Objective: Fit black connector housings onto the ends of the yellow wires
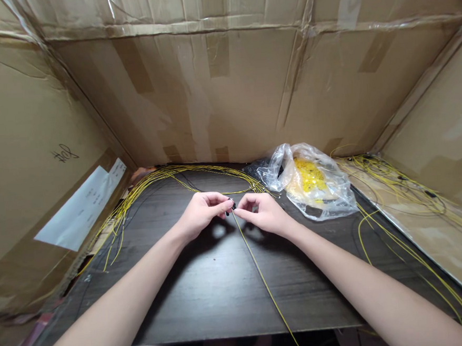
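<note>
Near the middle of the dark table, my left hand (205,210) pinches a small black piece (234,206) between thumb and fingertips. Close beside it on the right, my right hand (262,211) has its fingers closed at the same piece and the end of a yellow wire (258,268). The wire runs from between the hands down over the table's front edge. The piece is small and partly covered by the fingertips, so its shape is unclear.
A bundle of yellow wires (144,183) curves along the table's back left. A clear plastic bag (337,197) with small yellow pieces (309,175) lies behind my right hand. More wires (407,239) lie at the right. Cardboard walls (218,105) enclose the dark table (208,301).
</note>
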A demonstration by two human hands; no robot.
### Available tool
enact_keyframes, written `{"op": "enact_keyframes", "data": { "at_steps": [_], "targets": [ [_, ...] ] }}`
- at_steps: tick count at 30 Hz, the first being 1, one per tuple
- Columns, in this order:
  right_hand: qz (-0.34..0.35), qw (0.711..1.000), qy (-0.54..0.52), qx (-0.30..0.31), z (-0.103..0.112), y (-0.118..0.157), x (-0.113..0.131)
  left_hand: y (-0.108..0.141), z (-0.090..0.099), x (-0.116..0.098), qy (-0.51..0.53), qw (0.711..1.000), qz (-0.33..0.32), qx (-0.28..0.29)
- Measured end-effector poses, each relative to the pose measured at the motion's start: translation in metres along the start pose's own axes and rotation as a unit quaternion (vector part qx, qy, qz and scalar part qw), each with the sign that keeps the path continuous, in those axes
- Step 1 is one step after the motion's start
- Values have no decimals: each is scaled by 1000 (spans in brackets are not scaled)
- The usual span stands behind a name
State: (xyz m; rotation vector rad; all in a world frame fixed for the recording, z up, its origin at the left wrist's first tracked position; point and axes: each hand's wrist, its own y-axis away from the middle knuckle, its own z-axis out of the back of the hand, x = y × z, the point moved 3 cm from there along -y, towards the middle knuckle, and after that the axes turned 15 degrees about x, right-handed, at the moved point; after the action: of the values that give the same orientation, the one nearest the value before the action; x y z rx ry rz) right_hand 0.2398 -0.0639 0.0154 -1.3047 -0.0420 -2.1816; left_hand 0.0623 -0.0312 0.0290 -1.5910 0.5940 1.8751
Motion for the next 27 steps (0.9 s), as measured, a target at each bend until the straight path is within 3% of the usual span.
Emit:
{"op": "enact_keyframes", "data": {
  "at_steps": [3, 8, 18, 24, 27],
  "targets": [
    [-41, 993, -109, 30, -3, -2, -4, 0, 0, 1, 0, 1000, -11, -25],
    [-77, 974, -210, 39, -3, -2, -2, 0, -5, 1, 7, 1000, -17, -11],
    [-88, 965, -238, 63, -6, -2, -3, 0, -13, -1, 26, 998, -23, -45],
    [-91, 965, -230, 84, -9, -4, -4, -2, -10, 0, 117, 990, -20, -73],
    [-88, 963, -232, 107, -9, -4, -3, -3, 0, 1, 169, 978, -26, -120]
  ]
}}
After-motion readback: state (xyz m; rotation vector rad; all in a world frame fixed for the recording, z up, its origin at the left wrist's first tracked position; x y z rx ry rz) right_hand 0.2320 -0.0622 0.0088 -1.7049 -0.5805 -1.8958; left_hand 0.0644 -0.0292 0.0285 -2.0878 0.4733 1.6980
